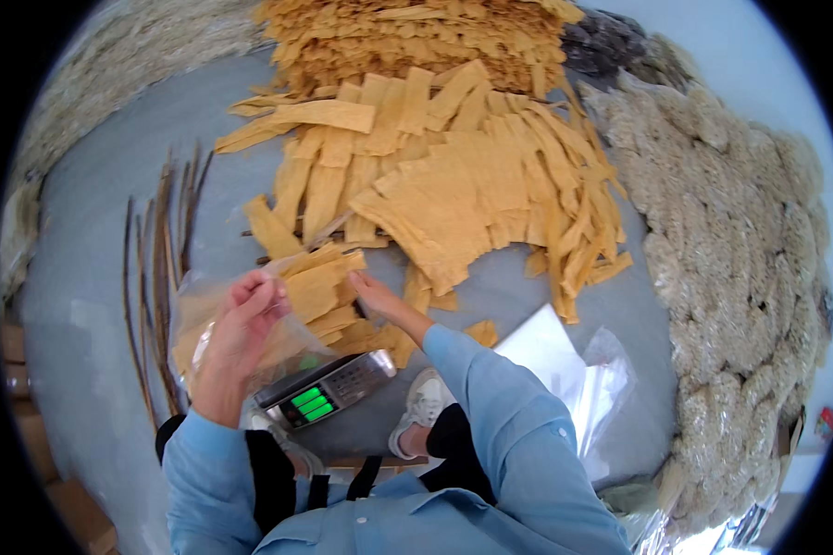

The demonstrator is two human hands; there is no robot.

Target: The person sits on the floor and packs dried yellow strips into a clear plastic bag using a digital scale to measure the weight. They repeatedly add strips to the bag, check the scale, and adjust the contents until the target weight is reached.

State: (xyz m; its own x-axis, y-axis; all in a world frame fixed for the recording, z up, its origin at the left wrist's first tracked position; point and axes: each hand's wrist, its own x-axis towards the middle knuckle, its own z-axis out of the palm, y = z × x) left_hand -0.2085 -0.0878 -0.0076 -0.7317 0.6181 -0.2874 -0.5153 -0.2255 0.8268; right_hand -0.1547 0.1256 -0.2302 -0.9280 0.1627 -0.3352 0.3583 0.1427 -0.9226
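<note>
My left hand [239,326] pinches the rim of a clear plastic bag [291,347] that spreads around and below the fingers. Yellow strips [312,288], apparently dried bean curd sheets, lie at the bag's mouth, some seen through its film. My right hand [382,298] has its thumb on the edge of these strips and holds them; its other fingers are mostly hidden. Just below the bag is a digital scale [333,388] with a lit green display, partly covered by the bag. Ahead lies a wide spread of overlapping yellow sheets [451,187].
A tall stack of yellow sheets [416,41] rises at the back. Thin brown sticks [161,229] lie on the grey floor [90,257] to the left. Clear plastic bags [552,347] lie to the right, near a long heap of wrapped pale bundles [729,277]. Cardboard boxes [76,510] stand lower left.
</note>
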